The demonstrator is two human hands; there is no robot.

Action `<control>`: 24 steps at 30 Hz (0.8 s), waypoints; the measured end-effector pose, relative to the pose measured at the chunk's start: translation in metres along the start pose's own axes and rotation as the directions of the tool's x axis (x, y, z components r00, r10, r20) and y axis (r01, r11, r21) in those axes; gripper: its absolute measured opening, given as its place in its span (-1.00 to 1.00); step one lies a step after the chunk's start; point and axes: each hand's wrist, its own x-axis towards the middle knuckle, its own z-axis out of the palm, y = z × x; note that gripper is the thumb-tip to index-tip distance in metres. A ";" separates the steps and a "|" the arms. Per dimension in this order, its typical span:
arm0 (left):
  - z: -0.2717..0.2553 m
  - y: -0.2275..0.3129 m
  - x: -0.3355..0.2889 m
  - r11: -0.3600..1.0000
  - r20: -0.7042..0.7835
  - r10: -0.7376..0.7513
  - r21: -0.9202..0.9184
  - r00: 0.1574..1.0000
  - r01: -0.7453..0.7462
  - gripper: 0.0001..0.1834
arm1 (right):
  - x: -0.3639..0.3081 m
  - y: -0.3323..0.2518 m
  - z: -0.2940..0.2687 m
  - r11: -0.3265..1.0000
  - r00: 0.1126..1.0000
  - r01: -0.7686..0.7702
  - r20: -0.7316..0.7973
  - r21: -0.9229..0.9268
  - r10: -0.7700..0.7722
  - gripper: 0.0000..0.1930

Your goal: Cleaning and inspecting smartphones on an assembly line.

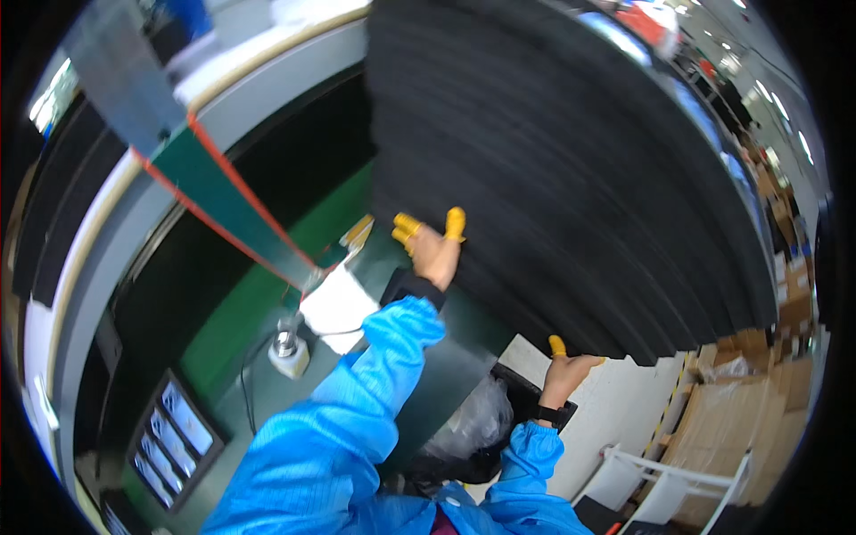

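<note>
A tall stack of black trays [553, 169], layered and ridged along its side, leans across the upper middle and right of the view. My left hand [434, 254], with yellow finger cots, is at its lower left edge, thumb against the dark side and fingers spread toward the corner. At the lower right edge, my right hand [568, 374] has its thumb up on the side while its other fingers go partly out of sight beneath the stack. Both hands bear on the stack. Blue sleeves cover my arms, and a black band circles each wrist.
On the green worktop [234, 392] are a pump bottle [288, 355], a white sheet [339, 308] and a black slotted tray [176, 441] with pale pieces. Clear plastic bags [477, 419] fill a bin below. Cardboard boxes [727, 428] and a white frame [678, 481] stand at right.
</note>
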 end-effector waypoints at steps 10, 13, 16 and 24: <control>-0.001 0.020 -0.020 0.973 -0.017 -0.209 0.093 0.978 0.210 0.01 | -0.004 -0.031 -0.010 0.996 0.997 0.078 -0.005 0.030 -0.078 -0.46; -0.023 0.027 -0.017 0.975 0.105 -0.205 0.115 0.973 0.193 0.02 | -0.002 -0.032 -0.014 0.993 0.997 0.059 0.051 0.102 -0.064 -0.44; -0.085 0.057 -0.026 0.941 0.279 -0.207 0.320 0.938 0.112 -0.09 | 0.000 -0.018 -0.009 0.995 0.996 0.078 0.039 0.068 -0.080 -0.55; -0.214 0.100 -0.202 0.719 0.183 0.370 0.564 0.911 -0.405 -0.21 | 0.001 -0.029 -0.012 0.996 0.999 0.030 -0.021 0.087 -0.028 -0.61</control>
